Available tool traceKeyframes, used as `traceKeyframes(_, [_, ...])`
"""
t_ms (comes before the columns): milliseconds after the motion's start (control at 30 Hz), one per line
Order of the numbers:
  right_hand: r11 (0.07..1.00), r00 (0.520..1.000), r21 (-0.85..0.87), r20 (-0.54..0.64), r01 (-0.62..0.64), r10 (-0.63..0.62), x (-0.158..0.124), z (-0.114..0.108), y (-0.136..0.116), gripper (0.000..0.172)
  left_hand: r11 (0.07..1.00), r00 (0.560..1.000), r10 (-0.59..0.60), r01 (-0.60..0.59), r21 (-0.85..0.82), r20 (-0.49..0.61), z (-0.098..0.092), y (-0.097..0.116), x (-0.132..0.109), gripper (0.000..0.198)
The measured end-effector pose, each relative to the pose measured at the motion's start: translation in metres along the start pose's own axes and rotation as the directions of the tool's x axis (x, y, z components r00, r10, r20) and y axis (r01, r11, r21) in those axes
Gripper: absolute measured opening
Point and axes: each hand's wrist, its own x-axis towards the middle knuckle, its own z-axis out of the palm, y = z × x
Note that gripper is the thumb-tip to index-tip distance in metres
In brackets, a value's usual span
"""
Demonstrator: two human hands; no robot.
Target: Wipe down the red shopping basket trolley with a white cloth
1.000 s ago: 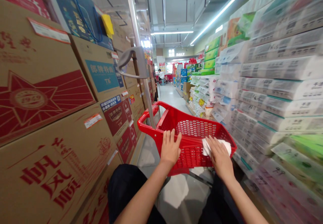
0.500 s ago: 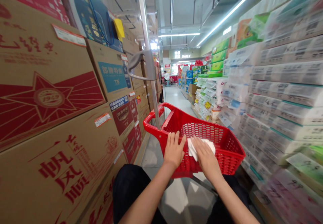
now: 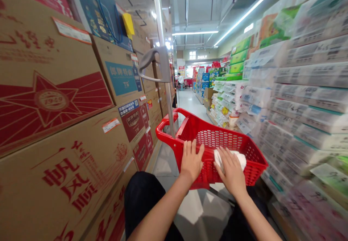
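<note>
Counted: one red cart [image 3: 208, 169], one white cloth [image 3: 240, 159]. Left hand [image 3: 192, 162]: fingers extended, parted, laid on the cart's near rim, closed on nothing. Right hand [image 3: 230, 169]: fingers nearly straight, spread over the cloth against the same rim, nearer its right corner. One metal pole [image 3: 160, 16] with grey grip [image 3: 163, 65] rises at the handle end; cartons [image 3: 81, 128] stand left, wrapped packs [image 3: 312, 75] right.
</note>
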Motion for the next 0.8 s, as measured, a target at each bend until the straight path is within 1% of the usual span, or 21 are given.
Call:
traceKeyframes(100, [0.999, 0.999, 0.014, -0.004, 0.037, -0.037, 0.011, 0.006, -0.02, 0.06, 1.0, 1.0, 0.006, -0.006, -0.01, -0.013, 0.0, 0.006, 0.003, 0.07])
traceKeyframes(200, [0.996, 0.997, 0.022, 0.003, 0.081, -0.081, 0.014, 0.009, -0.022, 0.064, 0.998, 0.998, 0.046, -0.047, -0.038, -0.034, 0.004, 0.018, 0.006, 0.061])
traceKeyframes(267, [0.992, 0.992, 0.022, 0.02, 0.12, -0.121, 0.013, 0.008, -0.013, 0.067, 0.996, 0.997, 0.063, -0.065, -0.056, -0.038, 0.008, 0.022, 0.007, 0.059])
traceKeyframes(333, [0.991, 0.99, 0.006, 0.053, 0.134, -0.134, 0.008, 0.003, 0.002, 0.068, 0.994, 0.996, 0.089, -0.09, -0.058, -0.022, 0.011, 0.021, 0.008, 0.064])
traceKeyframes(433, [0.996, 0.994, -0.045, 0.079, 0.08, -0.076, -0.004, -0.008, 0.028, 0.069, 0.988, 0.988, 0.151, -0.15, -0.043, 0.02, 0.015, 0.012, 0.008, 0.07])
traceKeyframes(500, [0.997, 0.998, -0.077, 0.062, 0.023, -0.018, -0.012, -0.015, 0.038, 0.071, 0.987, 0.987, 0.156, -0.155, -0.033, 0.033, 0.016, 0.009, 0.008, 0.07])
traceKeyframes(533, [0.996, 0.999, -0.088, 0.047, -0.007, 0.011, -0.015, -0.016, 0.04, 0.072, 0.989, 0.989, 0.144, -0.143, -0.029, 0.034, 0.017, 0.009, 0.008, 0.071])
traceKeyframes(600, [0.994, 0.998, -0.097, 0.023, -0.053, 0.055, -0.015, -0.015, 0.033, 0.075, 0.993, 0.993, 0.114, -0.113, -0.026, 0.031, 0.018, 0.013, 0.008, 0.071])
traceKeyframes(667, [0.994, 0.998, -0.09, 0.023, -0.061, 0.063, -0.01, -0.008, 0.017, 0.075, 0.996, 0.995, 0.092, -0.092, -0.024, 0.032, 0.018, 0.018, 0.009, 0.071])
traceKeyframes(800, [0.999, 0.998, -0.04, 0.054, 0.016, -0.014, 0.008, 0.009, -0.019, 0.074, 0.996, 0.996, 0.09, -0.089, -0.016, 0.03, 0.017, 0.019, 0.01, 0.063])
